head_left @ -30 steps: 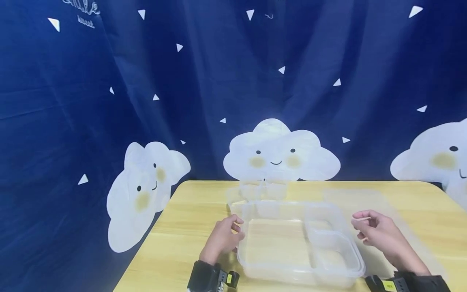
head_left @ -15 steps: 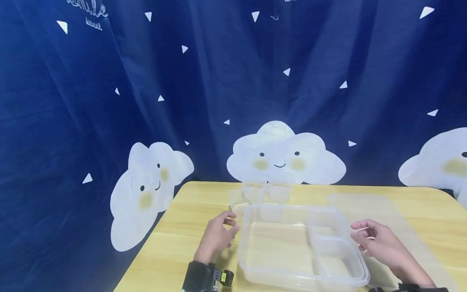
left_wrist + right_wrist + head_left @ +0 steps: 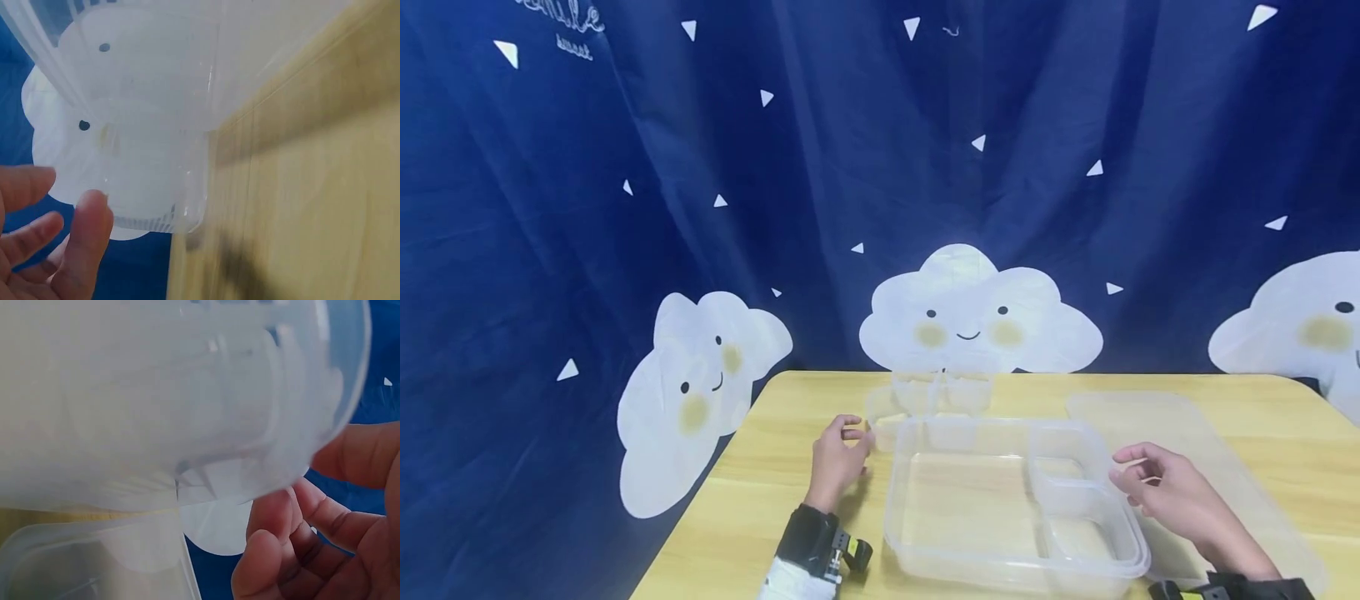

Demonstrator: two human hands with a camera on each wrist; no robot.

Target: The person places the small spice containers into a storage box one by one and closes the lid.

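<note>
The right hand (image 3: pixel 1168 487) hovers at the box's right side with its fingers loosely bent and nothing in its grasp; in its wrist view the box wall hides one fingertip, so I cannot tell whether it touches. The left hand (image 3: pixel 838 458) has relaxed, parted fingers around bare air, off the box's far-left corner and just beside the small containers (image 3: pixel 940 396); contact with those is unclear too. Between the hands sits the big clear box (image 3: pixel 973 508), upright on the table (image 3: pixel 775 500), its long axis running left to right from one hand toward the other, its two smaller compartments on the right. The box therefore lies leftward of the right hand, which is the nearer, and rightward and nearer the body from the left. A flat translucent sheet (image 3: pixel 1180 425) lies under the right forearm, and a dark blue curtain (image 3: pixel 820 167) hangs behind.
</note>
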